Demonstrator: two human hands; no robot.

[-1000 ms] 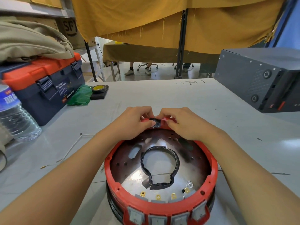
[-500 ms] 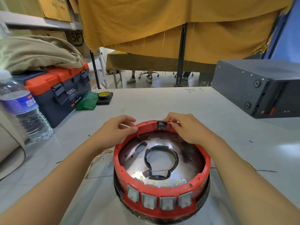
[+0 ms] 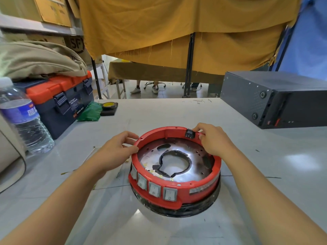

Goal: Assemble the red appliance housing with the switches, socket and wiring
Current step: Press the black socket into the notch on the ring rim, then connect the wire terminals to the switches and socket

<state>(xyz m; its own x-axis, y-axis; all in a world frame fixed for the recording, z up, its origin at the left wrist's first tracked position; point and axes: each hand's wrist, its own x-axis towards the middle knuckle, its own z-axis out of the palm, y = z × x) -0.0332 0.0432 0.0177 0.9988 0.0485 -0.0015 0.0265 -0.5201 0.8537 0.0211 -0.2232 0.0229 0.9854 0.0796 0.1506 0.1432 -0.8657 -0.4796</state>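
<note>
- Head view: both forearms reached forward over the white table (image 3: 177, 114) and converged on the red housing (image 3: 198, 183), which sat near the table's middle, resting on a black base ring (image 3: 194, 209).
- The left hand (image 3: 115, 152) lay at the left side of the housing rim. Its fingers were curled, with the thumb on the rim's inner edge and the fingertips on the outer wall, gripping the rim.
- The right hand (image 3: 214, 140) was at the far right of the rim. Thumb and forefinger were closed narrowly, pinching the rim just beside the black socket (image 3: 190, 134), which was seated in the rim wall; whether the fingertips touched the socket itself could not be told.
- Four grey rocker switches (image 3: 153, 189) sat in a row in the near wall of the housing.
- Inside, a metal plate (image 3: 198, 156) carried a black ring gasket (image 3: 174, 163) around the centre opening.
- Bare table surface lay in front of and to the right of the housing.
- A toolbox (image 3: 60, 103) and a water bottle (image 3: 24, 121) stood well apart at left; a dark equipment case (image 3: 276, 98) stood at far right.
</note>
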